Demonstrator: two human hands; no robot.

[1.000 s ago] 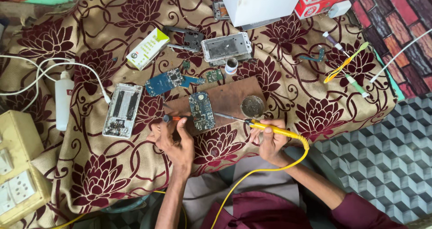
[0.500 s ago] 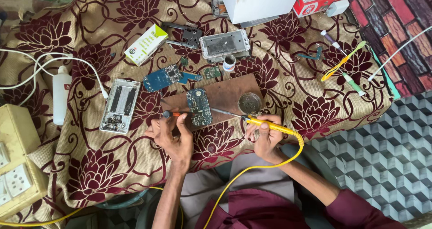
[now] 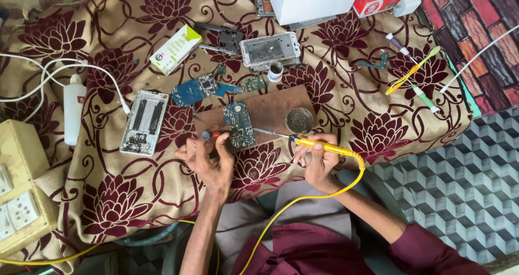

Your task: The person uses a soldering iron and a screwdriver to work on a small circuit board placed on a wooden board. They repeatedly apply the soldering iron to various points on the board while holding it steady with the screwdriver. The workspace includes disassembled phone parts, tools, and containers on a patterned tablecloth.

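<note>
Iron [image 3: 319, 143] in right grip [image 3: 319, 161] — tip touching board [image 3: 239, 125].

The soldering iron [image 3: 316, 143] in the right hand [image 3: 319, 161] has swung its tip leftward to the right edge of the blue circuit board [image 3: 239, 125], while the left hand [image 3: 208, 159] has slid its fingers up against the board's lower left edge.

Woven matt cloth [image 3: 108, 199]; brown matt board [image 3: 275, 113]; yellow plastic iron [image 3: 324, 145].
</note>
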